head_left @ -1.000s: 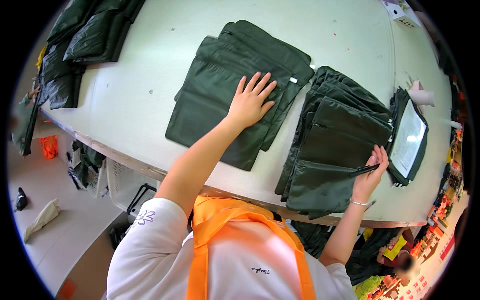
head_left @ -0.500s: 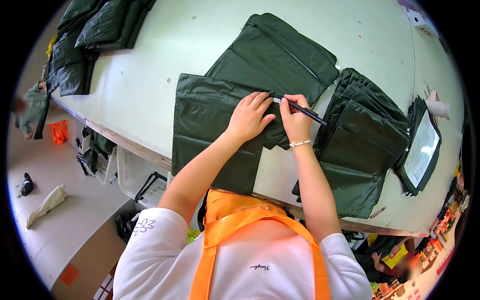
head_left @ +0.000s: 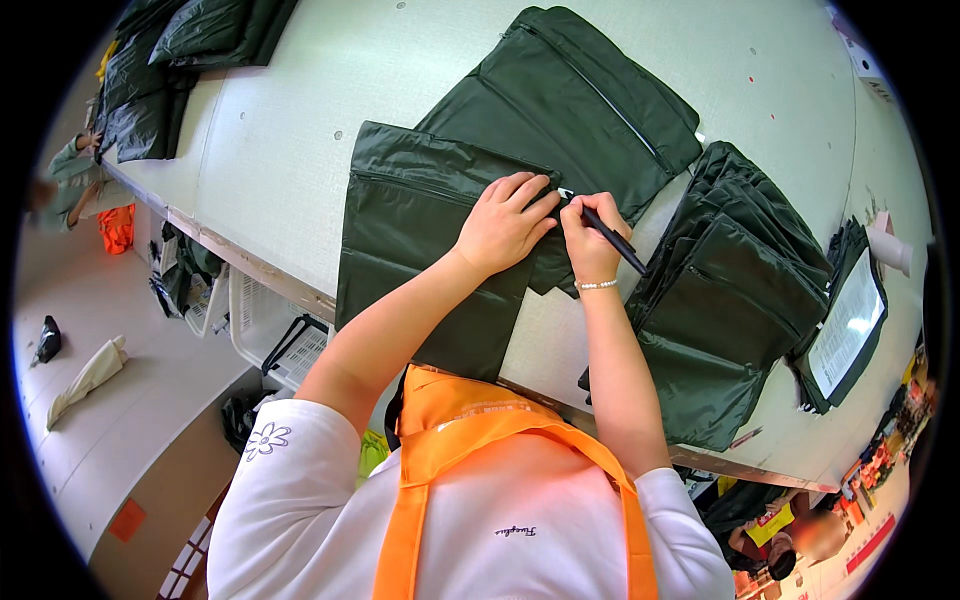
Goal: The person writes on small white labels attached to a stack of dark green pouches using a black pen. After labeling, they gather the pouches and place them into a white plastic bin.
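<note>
My left hand (head_left: 503, 228) lies with fingers stretched out on a dark green fabric panel (head_left: 430, 235) that has a zip line near its top. In a closed grip, my right hand (head_left: 594, 243) holds a black pen (head_left: 622, 243), slanting down to the right. The pen's upper end meets a small white tag (head_left: 566, 193) at the panel's top right corner, close to my left fingertips; whether the tip touches it I cannot tell. Partly under this panel is another green zipped panel (head_left: 570, 90), reaching farther back on the table.
A loose stack of green panels (head_left: 735, 310) lies right of my right forearm. Beyond it, a printed sheet (head_left: 845, 325) rests on more dark fabric. Dark green bundles (head_left: 205, 35) sit at the far left. White baskets (head_left: 265, 325) stand below the table edge. A co-worker's sleeve (head_left: 72, 165) shows far left.
The pen has turned a little more upright, and more of the white tag shows beside it. My left hand stays spread on the panel. The whole view has shifted slightly.
</note>
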`<state>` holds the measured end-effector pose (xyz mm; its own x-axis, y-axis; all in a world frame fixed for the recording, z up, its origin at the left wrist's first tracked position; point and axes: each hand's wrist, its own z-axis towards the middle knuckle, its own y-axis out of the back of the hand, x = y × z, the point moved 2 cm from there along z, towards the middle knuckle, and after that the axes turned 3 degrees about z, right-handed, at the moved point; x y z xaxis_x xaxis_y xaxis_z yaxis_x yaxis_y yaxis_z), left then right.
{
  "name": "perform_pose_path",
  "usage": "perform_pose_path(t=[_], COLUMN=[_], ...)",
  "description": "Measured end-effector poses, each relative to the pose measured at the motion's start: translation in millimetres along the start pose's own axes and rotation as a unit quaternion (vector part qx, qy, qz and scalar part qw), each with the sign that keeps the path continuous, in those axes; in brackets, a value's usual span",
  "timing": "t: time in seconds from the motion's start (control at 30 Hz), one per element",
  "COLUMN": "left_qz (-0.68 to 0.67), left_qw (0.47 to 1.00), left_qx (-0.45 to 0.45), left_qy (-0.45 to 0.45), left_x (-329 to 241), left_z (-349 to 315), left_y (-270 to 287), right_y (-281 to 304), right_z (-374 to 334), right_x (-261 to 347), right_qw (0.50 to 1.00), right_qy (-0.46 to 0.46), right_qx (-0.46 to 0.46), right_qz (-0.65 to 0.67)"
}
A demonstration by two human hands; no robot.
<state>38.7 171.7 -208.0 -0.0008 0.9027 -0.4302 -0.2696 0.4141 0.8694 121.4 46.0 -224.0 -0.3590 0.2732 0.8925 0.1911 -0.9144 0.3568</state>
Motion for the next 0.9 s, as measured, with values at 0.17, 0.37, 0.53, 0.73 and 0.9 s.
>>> perform_pose_path(t=[0.17,0.37,0.53,0.73,0.9], left_qz=[-0.006,-0.004,-0.022,-0.181,-0.209], left_qw=[1.000,1.000,1.000,0.976,0.952], left_qx=[-0.012,-0.017,-0.018,-0.086,-0.209], left_qy=[-0.001,-0.003,0.006,0.082,0.075], left_x=[-0.3,-1.0,-1.0,9.3,14.6], left_z=[0.9,1.1,1.4,-2.4,1.6], left_y=[-0.3,0.5,1.6,5.3,9.1], right_y=[1.5,1.5,7.6,17.0,-6.2], right_z=[0.9,0.2,-1.5,-21.9,-74.5], right_x=[1.1,0.6,-1.2,48.9,64.7], right_qw=[1.000,1.000,0.998,0.986,0.976], right_qy=[0.005,-0.003,-0.039,0.024,0.000], right_qx=[0.017,0.022,-0.005,0.094,0.193], right_qz=[0.003,0.008,0.051,-0.134,-0.097])
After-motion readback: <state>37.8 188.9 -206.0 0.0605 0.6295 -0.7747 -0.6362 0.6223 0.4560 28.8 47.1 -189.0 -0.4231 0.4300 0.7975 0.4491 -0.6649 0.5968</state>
